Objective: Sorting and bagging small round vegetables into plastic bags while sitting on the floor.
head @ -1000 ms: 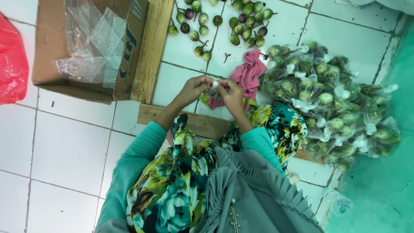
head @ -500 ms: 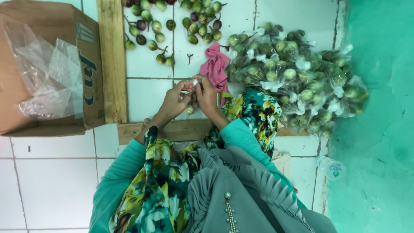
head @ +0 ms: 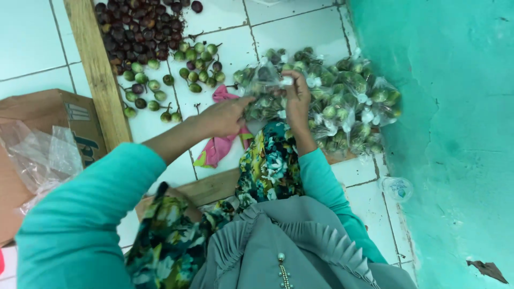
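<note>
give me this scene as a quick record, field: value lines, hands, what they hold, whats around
left hand: left hand touches the lower edge of a small clear bag of green fruits
right hand: right hand grips the same bag near its top
behind the bag: pile of filled bags by the teal wall
loose fruit: green and dark purple fruits on the white tiled floor
cloth: pink cloth under the left hand
left side: cardboard box with empty plastic bags, wooden plank beside it
</note>
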